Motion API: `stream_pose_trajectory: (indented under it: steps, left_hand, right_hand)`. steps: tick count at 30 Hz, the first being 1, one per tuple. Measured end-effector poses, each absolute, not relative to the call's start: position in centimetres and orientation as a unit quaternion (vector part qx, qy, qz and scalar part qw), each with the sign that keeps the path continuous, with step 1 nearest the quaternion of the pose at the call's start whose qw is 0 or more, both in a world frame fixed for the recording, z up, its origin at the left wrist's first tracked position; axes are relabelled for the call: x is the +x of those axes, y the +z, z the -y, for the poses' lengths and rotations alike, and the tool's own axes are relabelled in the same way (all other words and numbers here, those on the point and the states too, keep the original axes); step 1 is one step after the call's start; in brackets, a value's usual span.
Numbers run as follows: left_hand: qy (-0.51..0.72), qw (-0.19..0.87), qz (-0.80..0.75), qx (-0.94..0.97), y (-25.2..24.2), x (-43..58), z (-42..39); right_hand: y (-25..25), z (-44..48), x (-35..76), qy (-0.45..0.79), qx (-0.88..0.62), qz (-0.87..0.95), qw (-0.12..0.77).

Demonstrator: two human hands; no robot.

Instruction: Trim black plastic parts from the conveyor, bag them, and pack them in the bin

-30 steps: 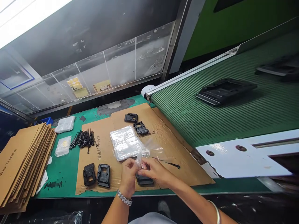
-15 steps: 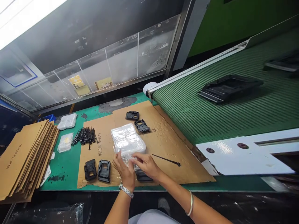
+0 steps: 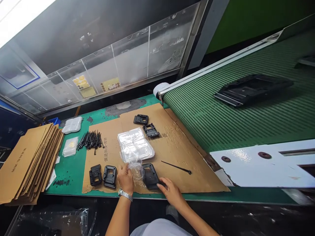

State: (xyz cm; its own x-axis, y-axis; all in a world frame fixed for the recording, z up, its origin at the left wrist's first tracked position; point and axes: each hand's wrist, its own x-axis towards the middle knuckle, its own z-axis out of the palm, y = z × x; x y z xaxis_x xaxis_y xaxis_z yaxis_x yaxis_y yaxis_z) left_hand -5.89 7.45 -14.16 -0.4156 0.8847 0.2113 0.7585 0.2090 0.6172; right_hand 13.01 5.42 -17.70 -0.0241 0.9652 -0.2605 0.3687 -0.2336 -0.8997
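Free cardboard (image 3: 178,149) beyond right hand (image 3: 172,194), black tie (image 3: 176,167) across it.

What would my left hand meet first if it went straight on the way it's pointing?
Past the clear bag at the left hand, probably the near edge of the stack of clear bags on the cardboard. The hand's height is hard to judge, so it might pass over.

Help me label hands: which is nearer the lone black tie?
Right. The right hand is on the tie's near side, at a black part; the left hand is farther left, at a clear bag.
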Motion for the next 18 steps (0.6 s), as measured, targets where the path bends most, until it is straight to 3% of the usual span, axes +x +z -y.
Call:
stream_pose_trajectory:
  steps: [9,14,18]
  left_hand:
    - [0.278,0.192,-0.721,0.606,-15.4,-4.2,-6.7]
    - [0.234,0.256,-0.652,0.674,-15.7,-4.1,-4.8]
    - [0.218,0.240,-0.667,0.671,-15.4,-3.5,-2.7]
  right_hand:
    - [-13.6,-2.7,16.9,0.794,-0.412,0.370,0.252]
    - [-15.8,-2.9,15.3,0.731,-0.518,0.309,0.318]
    - [-17.8,-2.5,14.2,0.674,-0.570,0.317,0.348]
